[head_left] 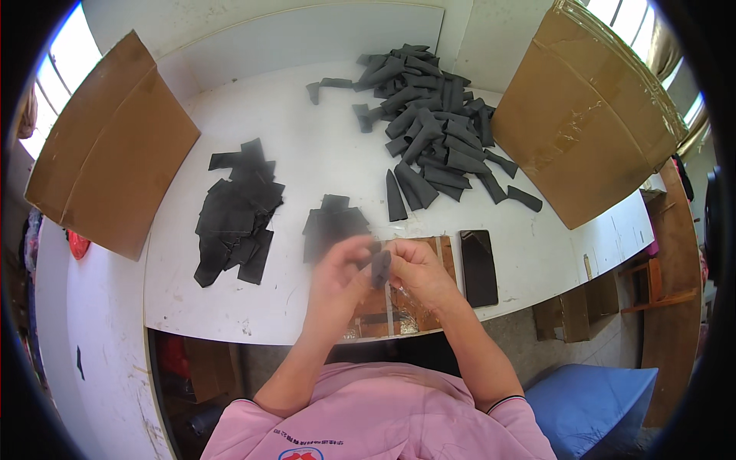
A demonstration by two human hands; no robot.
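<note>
Just above the near edge of the white table, a small dark grey fabric piece (381, 268) is held between my two hands. My right hand (423, 277) pinches it between thumb and fingers. My left hand (340, 270), slightly blurred, has its fingers curled and its thumb against the piece's left side. Beneath the hands lies a brown board (447, 264) with pale tape strips. Just beyond my left hand is a small stack of flat dark fabric pieces (331, 222). A larger heap of flat black pieces (234, 215) lies farther left.
Curled, tube-like dark grey pieces (433, 115) form a big pile at the back right. A dark phone (479, 268) lies right of the board. Cardboard sheets stand at the left (115, 146) and right (586, 115). Below right is a blue bag (586, 406).
</note>
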